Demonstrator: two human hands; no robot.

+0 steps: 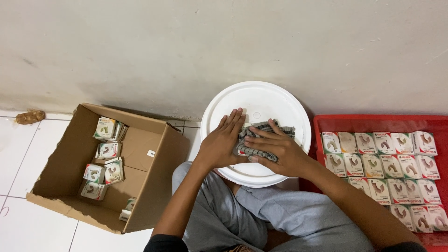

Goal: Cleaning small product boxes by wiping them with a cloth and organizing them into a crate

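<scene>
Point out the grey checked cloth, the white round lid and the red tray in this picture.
grey checked cloth (270, 128): head view, bare upper edge above the fingers.
white round lid (261, 95): head view, flat top near the far rim.
red tray (373, 122): head view, its far wall.

My left hand (223, 142) lies flat on the white bucket lid (255, 100), my right hand (275, 150) presses a grey checked cloth (261, 129) onto it. Cardboard box (140, 144) to the left holds a few small cartons (108, 150). Red tray (373, 122) to the right is packed with rows of them.
</scene>
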